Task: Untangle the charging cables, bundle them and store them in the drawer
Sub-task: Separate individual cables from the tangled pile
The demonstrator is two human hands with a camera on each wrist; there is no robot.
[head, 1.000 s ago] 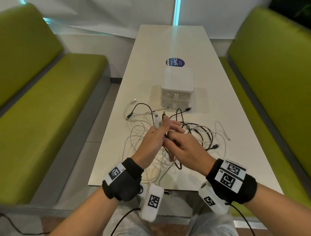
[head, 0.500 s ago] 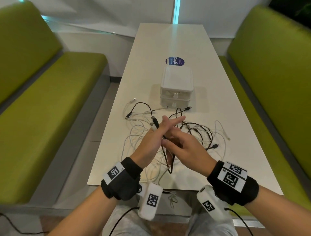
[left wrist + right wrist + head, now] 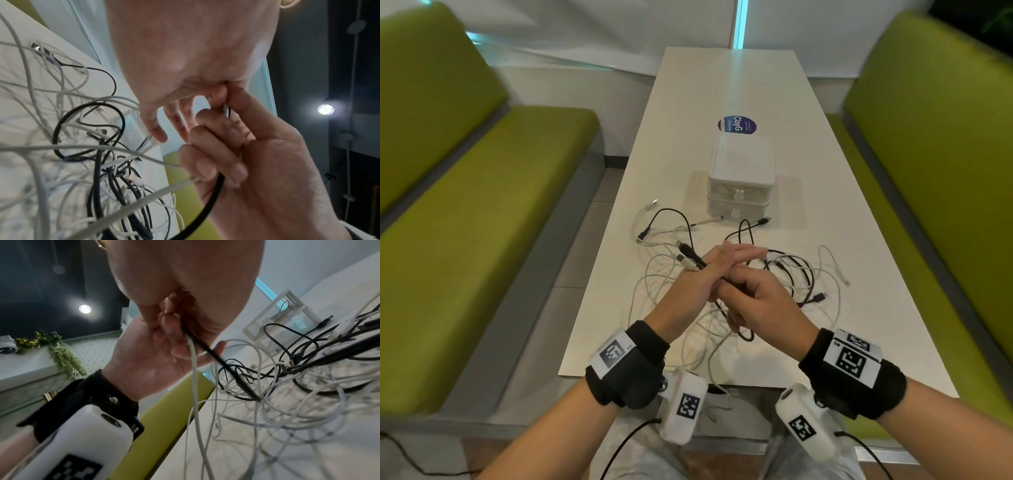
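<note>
Head view: black and white cables (image 3: 690, 260) between both hands (image 3: 726, 291).

Even indoor light is brightening the white worktop (image 3: 739, 85); a ceiling spotlight (image 3: 325, 109) is glaring, near cables (image 3: 287, 410) are blurring, edges are bending.

White table (image 3: 859, 281) with tangled cables (image 3: 804, 274), drawer box (image 3: 740, 171), sticker (image 3: 736, 124)

The hands hid the middle of the cable tangle (image 3: 784, 274) in the head view. Near cables (image 3: 287, 426) were blurred in both wrist views. The lower drawer's (image 3: 736, 207) contents could not be told.
</note>
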